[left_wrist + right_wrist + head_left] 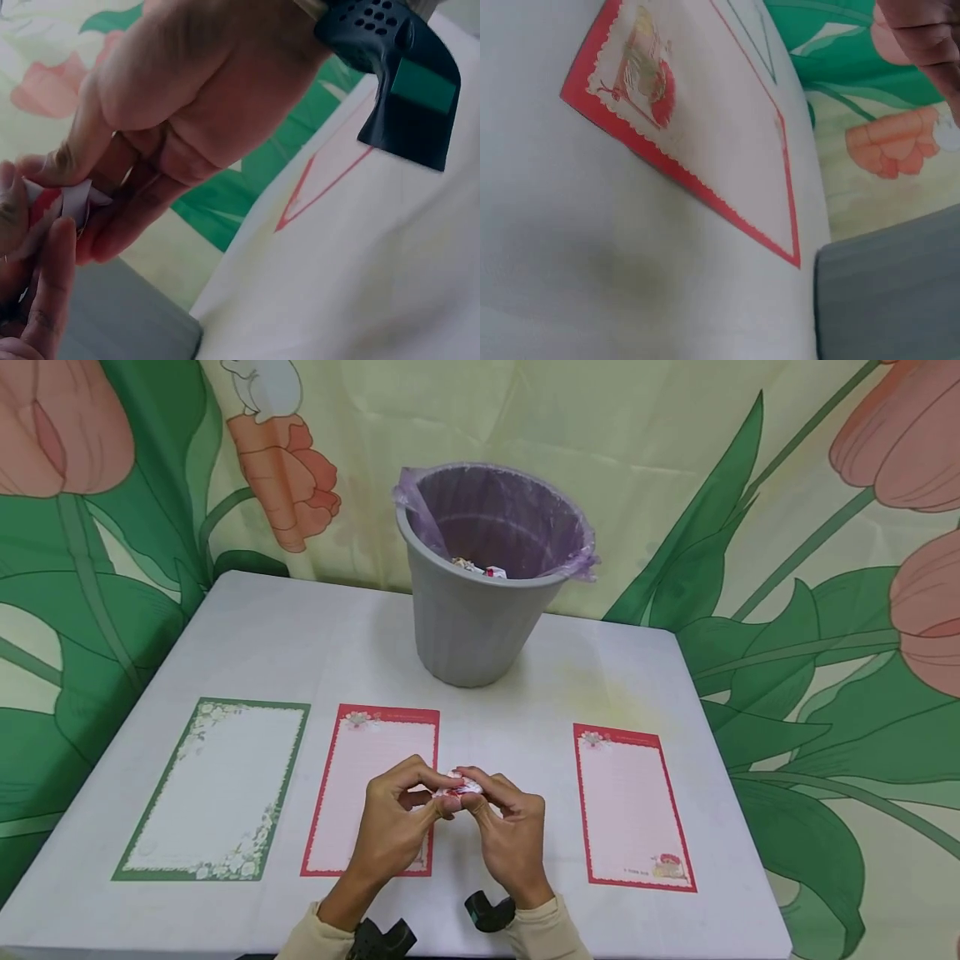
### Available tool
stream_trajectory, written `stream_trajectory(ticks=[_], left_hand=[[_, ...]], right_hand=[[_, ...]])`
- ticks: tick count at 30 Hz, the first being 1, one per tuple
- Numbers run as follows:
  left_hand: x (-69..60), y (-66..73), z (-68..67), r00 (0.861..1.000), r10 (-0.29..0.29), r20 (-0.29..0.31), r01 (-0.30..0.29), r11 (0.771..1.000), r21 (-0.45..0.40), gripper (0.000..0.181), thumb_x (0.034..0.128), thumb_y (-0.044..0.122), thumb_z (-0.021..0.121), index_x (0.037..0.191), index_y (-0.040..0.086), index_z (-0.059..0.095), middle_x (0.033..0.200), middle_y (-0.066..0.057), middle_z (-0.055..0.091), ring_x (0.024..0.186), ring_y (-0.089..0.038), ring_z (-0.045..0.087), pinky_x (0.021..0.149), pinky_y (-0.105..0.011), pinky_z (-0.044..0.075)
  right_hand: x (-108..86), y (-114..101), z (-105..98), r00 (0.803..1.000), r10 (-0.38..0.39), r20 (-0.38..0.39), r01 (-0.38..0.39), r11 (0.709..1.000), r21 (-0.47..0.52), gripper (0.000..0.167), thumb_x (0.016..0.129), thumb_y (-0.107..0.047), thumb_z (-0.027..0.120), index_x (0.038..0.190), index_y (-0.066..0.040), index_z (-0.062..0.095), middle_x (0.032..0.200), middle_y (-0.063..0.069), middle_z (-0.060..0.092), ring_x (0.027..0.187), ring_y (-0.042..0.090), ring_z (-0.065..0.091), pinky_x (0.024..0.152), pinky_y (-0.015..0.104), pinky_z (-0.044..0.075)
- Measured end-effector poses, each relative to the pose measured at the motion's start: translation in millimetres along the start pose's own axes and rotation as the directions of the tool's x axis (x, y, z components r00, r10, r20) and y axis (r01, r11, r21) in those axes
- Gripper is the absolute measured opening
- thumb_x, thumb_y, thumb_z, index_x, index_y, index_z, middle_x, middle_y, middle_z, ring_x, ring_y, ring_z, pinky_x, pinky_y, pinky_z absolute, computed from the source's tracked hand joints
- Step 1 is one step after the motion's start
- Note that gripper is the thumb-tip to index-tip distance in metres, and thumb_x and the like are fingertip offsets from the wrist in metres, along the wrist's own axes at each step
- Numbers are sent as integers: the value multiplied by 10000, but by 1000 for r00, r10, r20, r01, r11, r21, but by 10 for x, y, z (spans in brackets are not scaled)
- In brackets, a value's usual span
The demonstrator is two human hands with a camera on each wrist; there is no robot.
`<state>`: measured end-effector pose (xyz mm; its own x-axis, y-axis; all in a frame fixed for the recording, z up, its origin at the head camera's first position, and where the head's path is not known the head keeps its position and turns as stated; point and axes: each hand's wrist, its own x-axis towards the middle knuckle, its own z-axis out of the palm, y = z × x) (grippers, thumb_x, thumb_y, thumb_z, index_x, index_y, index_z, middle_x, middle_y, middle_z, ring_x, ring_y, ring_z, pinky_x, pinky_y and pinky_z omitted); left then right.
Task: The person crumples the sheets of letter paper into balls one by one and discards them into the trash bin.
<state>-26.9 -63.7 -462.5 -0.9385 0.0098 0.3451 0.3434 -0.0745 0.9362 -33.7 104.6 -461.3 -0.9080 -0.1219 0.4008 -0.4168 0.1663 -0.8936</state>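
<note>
Both hands hold a crumpled piece of red-and-white paper point(459, 787) above the table, near its front. My left hand point(395, 820) pinches one side of it between thumb and fingers. From the other side, my right hand point(516, 833) pinches it too. In the left wrist view, the crumpled paper point(46, 204) shows folded white edges and a red patch, and fingertips cover part of it. Below the left hand lies a red-bordered sheet point(369, 793), partly hidden by that hand. The right wrist view catches only part of a hand at its upper right edge.
A grey bin point(472, 631) with a purple liner point(581, 560) stands at the back of the white table point(285, 635); crumpled papers point(480, 568) lie inside. A green-bordered sheet point(213, 789) lies at left, another red-bordered sheet point(633, 806) at right. Printed cloth hangs behind.
</note>
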Motion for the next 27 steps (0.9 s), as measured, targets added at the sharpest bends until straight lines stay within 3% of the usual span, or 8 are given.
stream_trajectory(ticks=[4,7,9,12,17,21,27], left_hand=[[-9,-9,48,1000,-5,-24,3,997,-78,130,869,-74,813,984,-18,787,896,-167,654,730,-181,760,640,-374,657],[-5,-1,47,999,9,-49,-13,997,-76,104,872,-76,809,957,-21,785,878,-171,661,715,-171,759,620,-359,651],[1,9,20,999,13,-49,-16,997,-69,103,876,-77,804,964,-27,786,878,-172,663,701,-159,754,622,-343,650],[15,30,-47,1000,-12,-22,10,995,-101,104,887,-82,786,988,-55,782,888,-150,668,687,-148,734,634,-317,649],[65,45,-155,993,-91,79,107,966,-235,134,919,-17,777,1002,-121,756,879,-43,680,700,-142,700,651,-272,636],[86,2,-178,980,-127,156,170,937,-305,196,937,30,775,1012,-146,732,880,7,683,705,-115,675,641,-250,617],[83,-70,-161,963,-190,192,242,922,-303,263,930,121,810,1013,-122,750,916,-9,724,739,-82,667,651,-224,606]], right_hand=[[5,15,38,995,-87,-52,88,996,14,272,909,-23,787,1179,17,797,983,157,813,870,184,770,739,223,601],[28,14,46,993,-108,-43,109,994,17,262,913,-12,786,1173,6,803,987,155,814,882,178,774,766,235,619],[53,7,18,996,-86,8,85,996,33,264,931,-20,773,1193,-8,799,1000,147,812,901,157,776,799,246,632],[98,-6,-89,989,-12,146,0,997,81,276,995,-71,709,1261,-38,778,1058,132,808,948,105,747,845,239,624],[186,12,-308,926,83,367,-170,963,211,363,1044,-195,650,1360,-29,718,1271,135,775,1127,105,728,914,236,598],[242,82,-402,881,116,459,-279,910,306,501,998,-308,711,1364,33,689,1360,126,733,1235,176,728,976,285,609],[287,178,-420,809,158,566,-426,821,379,701,921,-409,765,1422,61,620,1373,131,724,1186,191,748,970,319,616]])
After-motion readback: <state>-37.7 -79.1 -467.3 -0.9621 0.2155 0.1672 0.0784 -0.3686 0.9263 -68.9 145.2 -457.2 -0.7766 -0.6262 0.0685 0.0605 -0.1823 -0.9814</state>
